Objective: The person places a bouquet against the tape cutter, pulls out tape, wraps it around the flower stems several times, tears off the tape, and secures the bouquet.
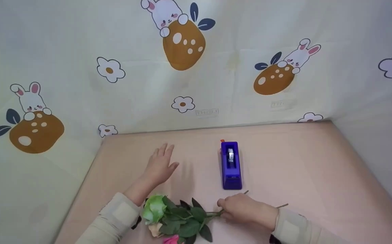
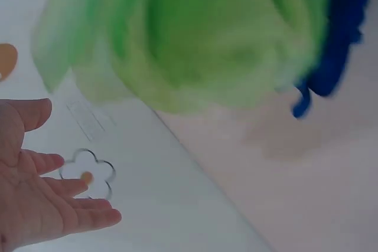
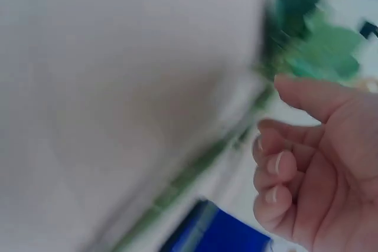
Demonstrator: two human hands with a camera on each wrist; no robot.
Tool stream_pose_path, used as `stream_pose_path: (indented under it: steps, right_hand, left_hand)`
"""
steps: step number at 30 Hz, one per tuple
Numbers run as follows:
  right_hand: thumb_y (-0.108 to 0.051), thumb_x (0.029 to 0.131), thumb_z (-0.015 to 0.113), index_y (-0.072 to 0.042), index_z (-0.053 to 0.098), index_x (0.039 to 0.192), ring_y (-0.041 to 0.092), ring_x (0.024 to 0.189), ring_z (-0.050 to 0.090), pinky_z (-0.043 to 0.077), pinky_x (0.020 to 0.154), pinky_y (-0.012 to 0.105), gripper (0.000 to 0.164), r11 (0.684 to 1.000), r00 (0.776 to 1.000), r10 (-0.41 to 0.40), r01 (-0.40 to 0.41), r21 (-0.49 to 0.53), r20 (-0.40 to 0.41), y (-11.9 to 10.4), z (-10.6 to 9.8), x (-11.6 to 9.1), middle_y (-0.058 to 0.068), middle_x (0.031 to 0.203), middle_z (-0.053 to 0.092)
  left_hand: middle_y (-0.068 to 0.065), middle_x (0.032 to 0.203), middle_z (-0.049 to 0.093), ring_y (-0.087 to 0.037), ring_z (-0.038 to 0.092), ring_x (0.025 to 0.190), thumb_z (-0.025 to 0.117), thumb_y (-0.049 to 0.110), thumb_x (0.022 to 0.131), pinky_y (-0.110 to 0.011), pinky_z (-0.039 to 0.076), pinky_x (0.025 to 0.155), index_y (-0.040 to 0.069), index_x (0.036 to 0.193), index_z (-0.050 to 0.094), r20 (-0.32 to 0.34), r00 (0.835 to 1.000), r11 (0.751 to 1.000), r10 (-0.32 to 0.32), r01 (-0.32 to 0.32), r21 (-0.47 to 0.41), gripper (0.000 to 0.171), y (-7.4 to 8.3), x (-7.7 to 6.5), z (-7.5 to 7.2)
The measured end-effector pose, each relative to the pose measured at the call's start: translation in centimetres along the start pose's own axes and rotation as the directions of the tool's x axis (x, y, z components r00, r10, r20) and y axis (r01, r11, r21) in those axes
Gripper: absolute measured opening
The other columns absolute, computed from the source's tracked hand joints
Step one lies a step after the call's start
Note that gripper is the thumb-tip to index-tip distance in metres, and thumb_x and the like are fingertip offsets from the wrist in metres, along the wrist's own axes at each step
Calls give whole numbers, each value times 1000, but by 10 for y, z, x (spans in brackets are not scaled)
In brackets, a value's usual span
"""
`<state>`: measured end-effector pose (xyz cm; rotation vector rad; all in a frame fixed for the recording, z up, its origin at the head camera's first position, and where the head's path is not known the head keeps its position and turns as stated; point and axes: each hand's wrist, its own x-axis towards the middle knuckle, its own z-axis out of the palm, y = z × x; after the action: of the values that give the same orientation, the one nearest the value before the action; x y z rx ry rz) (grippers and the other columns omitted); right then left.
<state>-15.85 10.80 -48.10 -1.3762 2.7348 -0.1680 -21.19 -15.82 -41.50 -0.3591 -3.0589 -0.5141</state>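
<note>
A bunch of roses lies at the near edge in the head view: a green rose (image 1: 154, 208), a cream rose (image 1: 156, 229) and a pink rose (image 1: 171, 239) among dark green leaves (image 1: 189, 227). My right hand (image 1: 245, 207) grips the stems, whose thin ends (image 1: 283, 205) stick out past it. Its fingers are curled in the right wrist view, beside a blurred green stem (image 3: 189, 175). Beyond the green rose, my left hand (image 1: 160, 166) is spread above the table and holds nothing. In the left wrist view, the green rose (image 2: 218, 39) fills the upper part.
A blue tape dispenser (image 1: 231, 181) with a tape roll (image 1: 230, 155) in it stands on the pink-beige table (image 1: 290, 162), just beyond my right hand. Behind the table hangs a pale cloth (image 1: 226, 78) printed with rabbits and flowers; it also runs along both sides.
</note>
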Motion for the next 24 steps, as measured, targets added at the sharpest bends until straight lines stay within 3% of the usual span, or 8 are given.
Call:
stream_pose_path:
  steps: [4,7,9,12,15,17,19,24]
  right_hand:
    - [-18,84,63,-4,62,90,17,63,60,48,55,29,15,982,989,134,-125,141,-55,25,-25,-3,7,75,65]
    - [-13,84,63,-1,63,92,16,61,56,46,55,29,13,924,950,302,-270,272,-82,48,-36,-5,6,72,63]
    - [-11,86,61,0,63,91,13,58,52,43,52,27,13,842,909,412,-357,405,-55,63,-38,-6,3,68,59]
    - [-10,88,57,2,63,91,10,52,44,37,47,22,13,662,847,531,-441,606,37,81,-37,-3,1,65,53]
    - [-11,89,56,3,61,84,8,48,42,34,44,20,16,479,796,588,-484,733,142,90,-32,2,2,62,52]
    - [-13,89,56,0,58,75,7,45,38,31,43,20,19,381,766,610,-508,773,203,94,-27,5,0,58,49]
    - [-17,88,57,-6,53,66,6,44,36,28,42,19,25,317,746,618,-525,790,248,94,-23,8,-3,54,45]
    - [-19,85,59,-12,47,58,4,40,32,24,39,18,31,224,724,616,-541,811,312,94,-15,11,-6,46,38]
  left_hand:
    - [-25,135,40,-44,38,122,59,25,89,-54,32,99,-1,131,43,25,997,997,79,-80,24,52,26,-9,7]
    - [-20,122,55,-37,52,110,62,25,86,-49,40,92,1,121,54,54,985,984,162,-165,60,43,48,-19,18]
    - [-15,110,62,-32,58,98,65,24,84,-44,46,84,3,113,60,76,974,970,215,-222,98,36,63,-25,27]
    - [-8,88,67,-25,61,78,69,23,79,-37,47,68,6,98,67,104,957,940,271,-286,187,25,80,-32,42]
    - [-4,75,64,-21,57,68,71,26,76,-31,42,61,9,84,66,136,952,911,274,-303,282,20,92,-34,59]
    - [-3,73,62,-20,55,67,72,29,75,-30,40,61,10,78,65,161,953,896,258,-298,328,20,97,-34,70]
    - [-3,73,62,-19,53,67,72,31,74,-29,39,63,11,75,64,182,952,885,247,-298,358,22,100,-35,80]
    - [-2,72,63,-17,53,67,71,32,74,-28,39,63,13,71,65,226,947,867,228,-303,394,20,103,-37,96]
